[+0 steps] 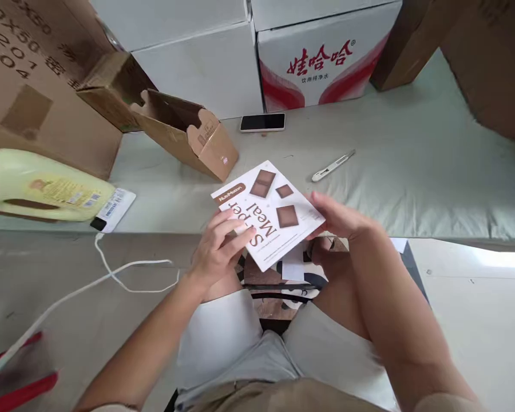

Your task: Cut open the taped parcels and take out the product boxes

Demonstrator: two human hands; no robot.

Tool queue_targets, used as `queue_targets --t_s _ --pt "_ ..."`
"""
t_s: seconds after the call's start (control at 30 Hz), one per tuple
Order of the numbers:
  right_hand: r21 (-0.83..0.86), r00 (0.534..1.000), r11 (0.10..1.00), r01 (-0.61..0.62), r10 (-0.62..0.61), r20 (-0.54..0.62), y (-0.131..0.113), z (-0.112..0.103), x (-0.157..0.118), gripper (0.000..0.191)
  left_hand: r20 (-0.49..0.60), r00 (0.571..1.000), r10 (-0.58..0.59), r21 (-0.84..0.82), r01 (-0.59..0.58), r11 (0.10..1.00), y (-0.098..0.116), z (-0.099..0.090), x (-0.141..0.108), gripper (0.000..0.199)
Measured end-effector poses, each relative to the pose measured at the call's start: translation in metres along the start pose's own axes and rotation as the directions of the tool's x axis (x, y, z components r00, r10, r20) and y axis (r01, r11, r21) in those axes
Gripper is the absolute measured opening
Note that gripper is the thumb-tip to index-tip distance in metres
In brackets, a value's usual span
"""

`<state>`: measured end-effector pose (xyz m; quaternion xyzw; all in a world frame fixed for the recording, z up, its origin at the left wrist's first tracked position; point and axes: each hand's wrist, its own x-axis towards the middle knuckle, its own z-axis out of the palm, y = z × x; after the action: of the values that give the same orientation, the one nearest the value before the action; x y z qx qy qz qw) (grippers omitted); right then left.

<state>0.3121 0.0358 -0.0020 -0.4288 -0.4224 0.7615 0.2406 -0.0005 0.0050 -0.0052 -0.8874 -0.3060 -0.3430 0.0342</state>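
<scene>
A white square box (278,229) with brown squares and "Super Meal" lettering is held tilted over the table's front edge. My left hand (217,252) grips its lower left side, with fingers lying across the printed face. At the box's right corner, my right hand (337,217) holds on with the thumb near the top edge; its other fingers are mostly hidden beneath. Behind the box, a white utility knife (333,166) lies on the pale cloth. An open brown carton (189,134) stands at the back left of the box.
A phone (262,122) lies near white cartons (197,71) along the back. On the left are a yellowish jug (47,183), a white device (114,210) with a cable and a large cardboard box (47,126). The cloth-covered table (412,183) ends above my lap.
</scene>
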Motion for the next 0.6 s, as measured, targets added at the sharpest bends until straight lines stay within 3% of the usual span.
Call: queue_targets --t_s 0.07,0.1,0.13,0.2,0.23,0.27,0.3,0.37,0.47,0.53,0.6 --pt "-0.055 0.999 0.998 0.016 -0.019 -0.046 0.0 0.002 0.002 0.075 -0.02 0.978 -0.206 -0.13 0.202 0.971 -0.008 0.01 0.0 0.067" --pt "-0.064 0.996 0.997 0.039 -0.043 -0.073 -0.001 0.003 0.004 0.075 -0.01 0.943 -0.333 -0.234 0.322 0.917 -0.01 0.016 0.002 0.063" --pt "-0.057 0.992 0.995 0.077 -0.082 -0.1 -0.001 0.005 0.006 0.074 0.011 0.865 -0.501 -0.378 0.468 0.799 -0.01 0.021 0.005 0.06" --pt "-0.027 0.969 0.985 0.171 -0.173 -0.175 0.0 0.009 0.011 0.074 0.209 0.658 -0.723 -0.646 0.648 0.403 -0.007 0.032 0.016 0.06" --pt "-0.022 0.953 0.977 0.214 -0.214 -0.215 0.001 0.011 0.014 0.075 0.355 0.577 -0.736 -0.708 0.68 0.192 -0.003 0.037 0.024 0.066" --pt "-0.027 0.933 0.967 0.252 -0.25 -0.258 0.004 0.013 0.016 0.074 0.482 0.524 -0.702 -0.72 0.694 0.024 0.001 0.041 0.034 0.073" --pt "-0.038 0.909 0.958 0.285 -0.283 -0.306 0.006 0.015 0.018 0.073 0.566 0.498 -0.657 -0.709 0.701 -0.079 0.004 0.045 0.045 0.081" --pt "-0.058 0.848 0.934 0.351 -0.344 -0.402 0.009 0.016 0.023 0.068 0.593 0.507 -0.626 -0.713 0.692 -0.116 0.007 0.051 0.072 0.092" --pt "-0.097 0.719 0.884 0.458 -0.432 -0.544 -0.005 0.007 0.034 0.062 0.483 0.595 -0.642 -0.773 0.634 0.005 -0.005 0.058 0.122 0.085" --pt "-0.139 0.632 0.851 0.506 -0.476 -0.611 -0.032 -0.008 0.048 0.06 0.459 0.611 -0.645 -0.77 0.636 0.054 -0.023 0.062 0.161 0.074" --pt "-0.173 0.58 0.839 0.516 -0.49 -0.651 -0.067 -0.025 0.064 0.058 0.469 0.61 -0.639 -0.761 0.646 0.058 -0.045 0.066 0.2 0.066"
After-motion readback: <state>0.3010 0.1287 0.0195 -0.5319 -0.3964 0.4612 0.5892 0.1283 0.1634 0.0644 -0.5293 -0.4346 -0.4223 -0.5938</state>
